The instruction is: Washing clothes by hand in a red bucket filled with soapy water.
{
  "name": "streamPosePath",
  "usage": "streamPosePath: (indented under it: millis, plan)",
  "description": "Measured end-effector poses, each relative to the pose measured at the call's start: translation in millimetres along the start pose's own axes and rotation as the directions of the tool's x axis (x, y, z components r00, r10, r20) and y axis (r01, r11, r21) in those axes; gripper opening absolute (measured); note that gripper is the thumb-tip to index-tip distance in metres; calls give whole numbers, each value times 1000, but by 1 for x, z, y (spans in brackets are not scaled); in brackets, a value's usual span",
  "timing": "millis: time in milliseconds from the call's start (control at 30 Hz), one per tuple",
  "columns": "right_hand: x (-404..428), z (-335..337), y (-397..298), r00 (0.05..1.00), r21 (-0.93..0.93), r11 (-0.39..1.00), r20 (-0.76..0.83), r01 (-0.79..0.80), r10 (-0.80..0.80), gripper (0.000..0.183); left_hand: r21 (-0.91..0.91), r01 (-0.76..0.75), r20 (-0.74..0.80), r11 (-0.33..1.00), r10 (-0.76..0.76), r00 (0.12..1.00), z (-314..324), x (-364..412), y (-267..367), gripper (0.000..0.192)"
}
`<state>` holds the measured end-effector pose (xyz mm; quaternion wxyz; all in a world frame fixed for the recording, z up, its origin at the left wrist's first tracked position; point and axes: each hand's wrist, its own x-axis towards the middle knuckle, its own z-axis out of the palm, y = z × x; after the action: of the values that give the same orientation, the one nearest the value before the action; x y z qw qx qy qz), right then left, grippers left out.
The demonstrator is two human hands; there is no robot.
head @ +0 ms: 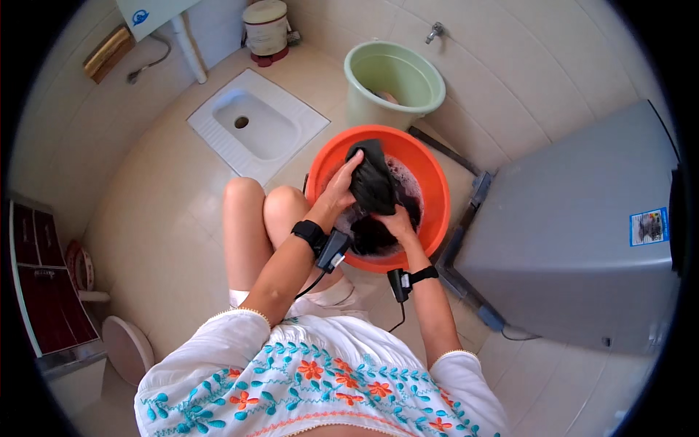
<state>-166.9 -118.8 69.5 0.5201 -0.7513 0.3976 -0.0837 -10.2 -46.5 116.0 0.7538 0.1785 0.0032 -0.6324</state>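
A dark wet garment point(374, 183) is bunched up between my two hands, over an orange plastic basin point(437, 218). My left hand point(342, 184) grips its left side, with the thumb lying along the top. Lower down, my right hand point(397, 222) holds the bottom end of the cloth. Beneath it, soapy water point(407, 172) with white suds fills the basin, and more dark cloth point(371, 235) lies soaking there. The fingertips of both hands are partly hidden by the fabric.
Behind the basin stands a pale green tub point(396, 71) with some cloth inside. A grey washing machine point(557, 229) on a dark stand point(464, 240) is at the right. A squat toilet point(256, 123) is set in the floor, near a lidded bin point(266, 27). A tap point(434, 33) juts from the wall.
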Motion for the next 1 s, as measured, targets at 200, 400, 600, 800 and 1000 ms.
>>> streamPosePath:
  millis: [200, 400, 600, 800, 1000]
  plan:
    - [11, -27, -34, 935, 194, 980, -354, 50, 22, 46, 448, 228, -570, 865, 79, 818, -24, 11, -21, 29]
    - [-26, 25, -107, 864, -522, 763, -93, 381, -495, 54, 65, 133, -212, 989, -117, 970, -61, 16, -30, 30]
    - [-3, 31, -104, 783, -669, 662, -192, 337, -592, 24, 75, 162, -27, 984, -160, 987, -76, 24, -36, 26]
    - [28, -4, -75, 862, -642, 751, -281, 157, -421, 35, 246, 91, -372, 965, 7, 928, -28, 15, -39, 22]
    - [30, -38, -38, 979, -372, 928, -175, 33, -105, 46, 717, 152, -417, 680, 245, 875, -29, 9, -23, 48]
